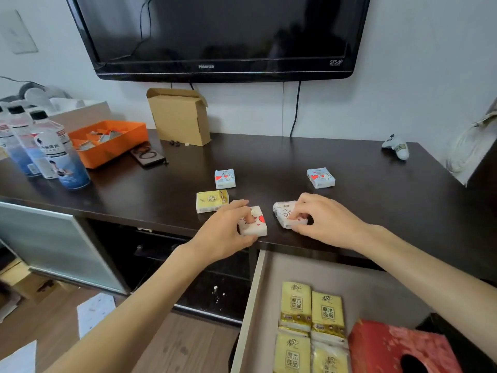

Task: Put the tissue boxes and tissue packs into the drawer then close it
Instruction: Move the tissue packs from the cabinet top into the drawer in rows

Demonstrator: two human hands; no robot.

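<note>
1. Both hands are on the dark cabinet top (295,162) at once: the left hand (226,232) is closed around a white pack with red hearts (255,223) right at the front edge, thumb below, fingers on top.
2. The right hand (325,219) pinches a crumpled white pack (282,212) just beside it.
3. Left on the top: a yellow pack (212,201) and 2 blue heart packs, one (224,179) near the middle, one (320,177) further right.
4. The open drawer (258,292) below already holds 4 yellow packs (312,319) and a red tissue box (390,345).
5. Risk, as I judge it: the hearts pack overhangs the edge, so a loose lift could drop it to the floor left of the drawer.
6. The crumpled wrapper may slip from a shallow pinch.
7. Shutting the drawer early would strand the 3 remaining packs.
</note>
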